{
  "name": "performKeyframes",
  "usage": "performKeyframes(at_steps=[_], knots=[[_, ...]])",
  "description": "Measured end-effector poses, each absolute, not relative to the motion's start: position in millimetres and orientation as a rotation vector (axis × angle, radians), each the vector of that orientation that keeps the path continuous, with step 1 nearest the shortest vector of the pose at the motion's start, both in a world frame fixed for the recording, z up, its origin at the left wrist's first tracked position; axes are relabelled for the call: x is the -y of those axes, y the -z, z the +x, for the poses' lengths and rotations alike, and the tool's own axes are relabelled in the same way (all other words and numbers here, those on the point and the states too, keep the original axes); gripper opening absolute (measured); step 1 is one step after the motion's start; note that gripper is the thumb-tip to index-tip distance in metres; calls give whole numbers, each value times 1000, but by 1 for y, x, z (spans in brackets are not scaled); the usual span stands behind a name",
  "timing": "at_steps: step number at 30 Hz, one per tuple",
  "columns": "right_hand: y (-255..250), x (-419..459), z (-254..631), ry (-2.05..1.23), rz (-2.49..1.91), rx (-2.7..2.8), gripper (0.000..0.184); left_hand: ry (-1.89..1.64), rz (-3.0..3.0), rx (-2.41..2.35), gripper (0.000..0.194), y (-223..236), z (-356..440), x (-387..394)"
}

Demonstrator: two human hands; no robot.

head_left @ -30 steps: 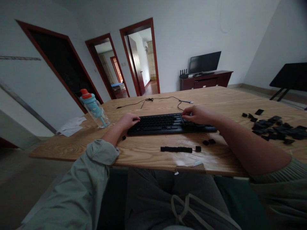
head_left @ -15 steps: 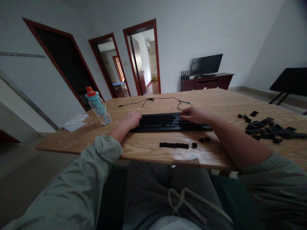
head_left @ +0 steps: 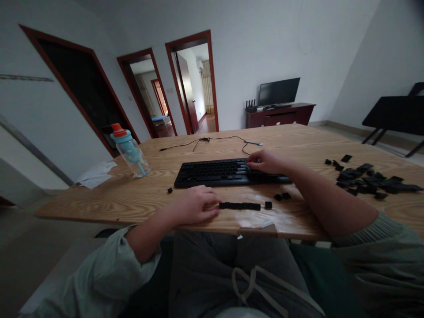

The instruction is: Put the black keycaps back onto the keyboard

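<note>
A black keyboard (head_left: 205,182) lies on the wooden table, with bare light-toned gaps among its keys near my right hand (head_left: 266,161). That hand rests over the keyboard's right part, fingers pinched together; what they hold, if anything, is too small to make out. My left hand (head_left: 195,204) is in front of the keyboard, thumb and fingers closed around a keycap at the left end of a row of black keycaps (head_left: 241,206). Just right of the row sits a single keycap (head_left: 268,205). Two more keycaps (head_left: 282,196) lie near my right forearm.
A heap of loose black keycaps (head_left: 367,179) spreads over the table's right side. One keycap (head_left: 169,190) lies left of my left hand. A clear bottle (head_left: 132,154) with an orange lid and white paper (head_left: 96,174) are at the left. Behind the keyboard runs a cable (head_left: 218,138).
My left hand has moved from the keyboard's left end, toward me and right, to the keycap row. A lone keycap now shows at the left. My right hand stays over the keyboard.
</note>
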State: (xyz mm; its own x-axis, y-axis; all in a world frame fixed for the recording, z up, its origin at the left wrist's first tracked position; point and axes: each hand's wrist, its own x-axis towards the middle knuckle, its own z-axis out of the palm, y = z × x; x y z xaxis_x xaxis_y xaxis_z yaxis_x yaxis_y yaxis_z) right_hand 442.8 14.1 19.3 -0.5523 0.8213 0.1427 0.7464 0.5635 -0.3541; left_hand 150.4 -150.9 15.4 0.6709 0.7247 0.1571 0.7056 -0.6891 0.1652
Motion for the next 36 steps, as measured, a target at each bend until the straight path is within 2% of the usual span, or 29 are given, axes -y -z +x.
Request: performKeyframes(at_steps=[8,14,21,23,30,36], knots=[[-17,-15,445,-391,-1267,2489,34,-311,2739,-1173,23,-6,158,139],[-20,-13,445,-399,-1265,2504,35,-166,2872,-1440,21,-9,148,133],[-17,-16,445,-387,-1299,2482,36,-413,2778,-1894,26,-45,82,63],[-16,-17,445,-385,-1310,2485,37,-339,2745,-1974,27,-45,70,39],[-18,-17,446,-394,-1306,2498,33,-178,2829,-1872,31,-15,66,4],[-20,-14,444,-383,-1322,2504,32,-141,2785,-1879,34,-15,62,9]])
